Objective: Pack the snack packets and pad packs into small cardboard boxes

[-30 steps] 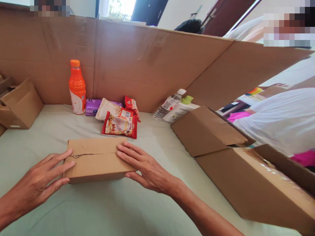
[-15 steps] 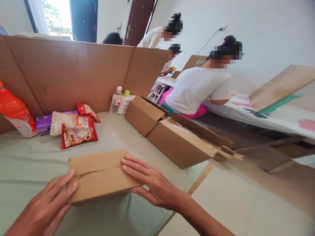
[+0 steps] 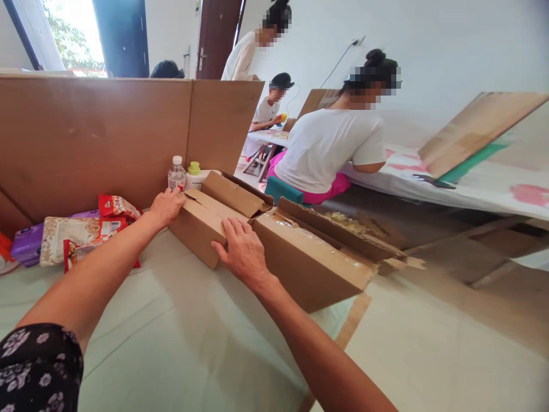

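My left hand curls over the far end of a small brown cardboard box with a torn top seam. Against the box's near right end lies my right hand, fingers over the top and thumb down the side. The box sits between my hands on the pale green table cloth. It lies against a second small box and a longer taped box with open flaps.
Snack packets and a purple pack lie at the left by the tall cardboard wall. A water bottle and a green-capped white bottle stand behind the boxes. A person in a white shirt sits at another table.
The small box has moved from in front of me to the right, against the other two boxes, with both hands on it. My view has swung right, and the orange bottle is out of sight.
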`<state>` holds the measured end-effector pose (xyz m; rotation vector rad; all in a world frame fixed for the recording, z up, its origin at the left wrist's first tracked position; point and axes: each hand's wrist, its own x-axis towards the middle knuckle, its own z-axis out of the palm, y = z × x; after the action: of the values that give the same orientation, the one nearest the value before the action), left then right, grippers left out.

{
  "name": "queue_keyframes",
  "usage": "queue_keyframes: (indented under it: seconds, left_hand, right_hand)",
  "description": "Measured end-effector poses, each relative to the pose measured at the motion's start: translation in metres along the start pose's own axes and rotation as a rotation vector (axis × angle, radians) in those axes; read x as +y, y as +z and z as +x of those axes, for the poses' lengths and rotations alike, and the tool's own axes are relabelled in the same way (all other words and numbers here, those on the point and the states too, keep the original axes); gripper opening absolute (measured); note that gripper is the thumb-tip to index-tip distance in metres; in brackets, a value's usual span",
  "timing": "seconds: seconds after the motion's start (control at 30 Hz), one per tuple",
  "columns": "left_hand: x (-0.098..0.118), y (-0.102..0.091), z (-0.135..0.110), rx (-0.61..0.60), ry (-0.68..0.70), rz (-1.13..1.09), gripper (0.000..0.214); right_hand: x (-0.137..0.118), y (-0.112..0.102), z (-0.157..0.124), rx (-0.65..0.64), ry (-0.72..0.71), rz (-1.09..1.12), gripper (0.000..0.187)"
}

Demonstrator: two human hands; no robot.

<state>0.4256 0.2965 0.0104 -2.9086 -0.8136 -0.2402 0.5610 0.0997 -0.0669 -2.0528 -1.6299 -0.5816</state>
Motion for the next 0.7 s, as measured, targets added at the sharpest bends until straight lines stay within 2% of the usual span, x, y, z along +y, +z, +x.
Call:
queue_keyframes:
  seconds: [0.13, 0.23, 0.33, 0.4, 0.47, 0.53, 0.63, 0.7]
  left_hand:
    - [0.003, 0.010, 0.017, -0.010, -0.039, -0.075, 0.038]
    - [0.003, 0.016, 0.021, -0.014, -0.043, -0.170, 0.040]
    - [0.009, 0.023, 0.011, -0.046, -0.068, -0.251, 0.045]
    - [0.018, 0.028, -0.004, -0.074, -0.110, -0.285, 0.049]
    - [0.033, 0.032, -0.026, -0.092, -0.148, -0.307, 0.053]
    - [0.051, 0.034, -0.060, -0.096, -0.166, -0.318, 0.061]
    - [0.070, 0.034, -0.133, -0.090, -0.104, -0.326, 0.075]
    - [0.066, 0.031, -0.194, -0.077, -0.062, -0.315, 0.074]
  right_hand:
    - [-0.004, 0.001, 0.005, 0.026, 0.000, -0.030, 0.044]
    - [-0.004, 0.000, 0.004, 0.029, -0.023, -0.033, 0.045]
    - [-0.005, -0.001, -0.001, 0.009, -0.036, -0.046, 0.046]
    - [-0.005, 0.000, -0.003, -0.002, -0.056, -0.072, 0.047]
    - [-0.005, 0.000, -0.004, -0.015, -0.082, -0.096, 0.047]
    - [-0.001, -0.004, -0.005, -0.031, -0.121, -0.092, 0.050]
    - [0.009, -0.014, -0.008, 0.025, -0.163, -0.094, 0.059]
    - [0.013, -0.019, -0.013, 0.118, -0.190, -0.037, 0.067]
